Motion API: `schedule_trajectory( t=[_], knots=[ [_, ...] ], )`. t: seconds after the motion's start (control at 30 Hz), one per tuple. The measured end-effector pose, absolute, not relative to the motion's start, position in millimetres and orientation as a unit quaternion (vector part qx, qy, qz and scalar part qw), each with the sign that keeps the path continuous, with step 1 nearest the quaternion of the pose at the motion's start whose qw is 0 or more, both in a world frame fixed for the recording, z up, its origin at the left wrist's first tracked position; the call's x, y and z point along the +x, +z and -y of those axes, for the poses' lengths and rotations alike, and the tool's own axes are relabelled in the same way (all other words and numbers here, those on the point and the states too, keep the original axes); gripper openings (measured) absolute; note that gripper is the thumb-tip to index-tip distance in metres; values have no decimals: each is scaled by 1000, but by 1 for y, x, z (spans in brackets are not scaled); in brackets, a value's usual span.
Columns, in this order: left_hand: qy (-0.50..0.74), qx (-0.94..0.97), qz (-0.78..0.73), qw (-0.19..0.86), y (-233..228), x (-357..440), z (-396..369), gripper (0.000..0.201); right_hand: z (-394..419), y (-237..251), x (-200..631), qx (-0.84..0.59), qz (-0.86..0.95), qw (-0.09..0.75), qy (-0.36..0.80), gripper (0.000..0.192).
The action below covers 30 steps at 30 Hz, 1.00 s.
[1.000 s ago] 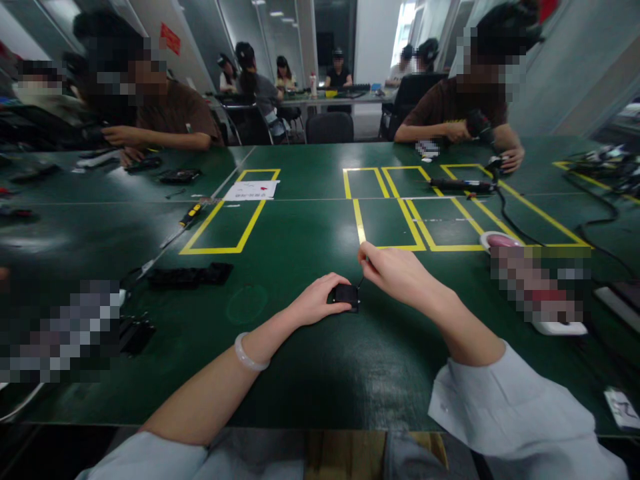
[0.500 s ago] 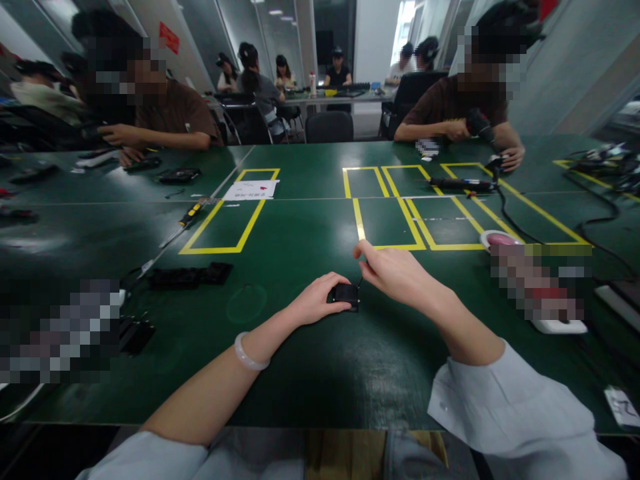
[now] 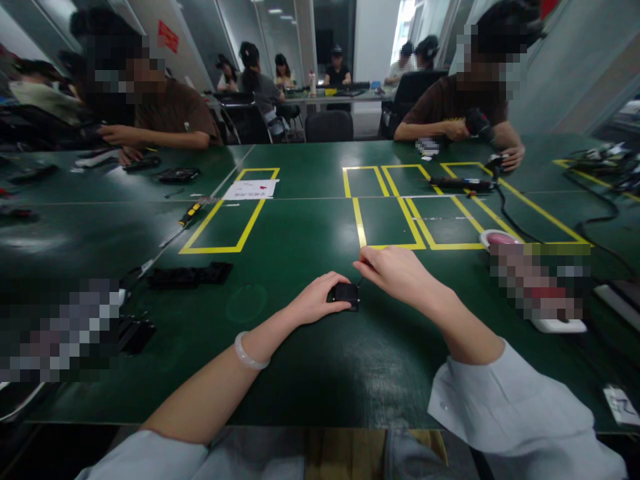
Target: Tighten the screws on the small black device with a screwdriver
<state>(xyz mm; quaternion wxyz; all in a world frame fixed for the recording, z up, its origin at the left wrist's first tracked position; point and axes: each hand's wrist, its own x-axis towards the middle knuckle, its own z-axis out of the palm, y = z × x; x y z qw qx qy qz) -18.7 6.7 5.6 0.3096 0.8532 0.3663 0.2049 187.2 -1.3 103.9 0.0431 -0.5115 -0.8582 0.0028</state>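
Note:
My left hand (image 3: 320,299) lies on the green table with thumb and fingers closed around a small black block-shaped part (image 3: 346,293). Small bright spots, like screw ends, show on the block's side. Just above and right of it, my right hand (image 3: 393,270) is bent into a pinch. A thin dark rod (image 3: 361,281) runs from those fingertips down to the block's upper right corner. Most of the rod is hidden by the fingers, so its kind cannot be made out.
Yellow tape outlines (image 3: 395,247) mark the green table (image 3: 300,373). Left lie black parts (image 3: 190,275), a yellow-black screwdriver (image 3: 190,213) and a paper sheet (image 3: 251,190). A blurred-out phone-like object (image 3: 560,326) lies right. Two co-workers sit opposite, one holding a power tool (image 3: 479,125).
My right hand's fingers have curled in and turned slightly downward above the block. My left hand and the block have stayed in place.

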Motion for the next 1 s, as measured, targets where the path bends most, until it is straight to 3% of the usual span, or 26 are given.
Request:
schedule_trajectory(
  t=[1.0],
  knots=[
    [204, 854, -361, 313, 10, -18, -6, 36, 3, 105, 189, -501, 861, 80, 32, 19]
  ],
)
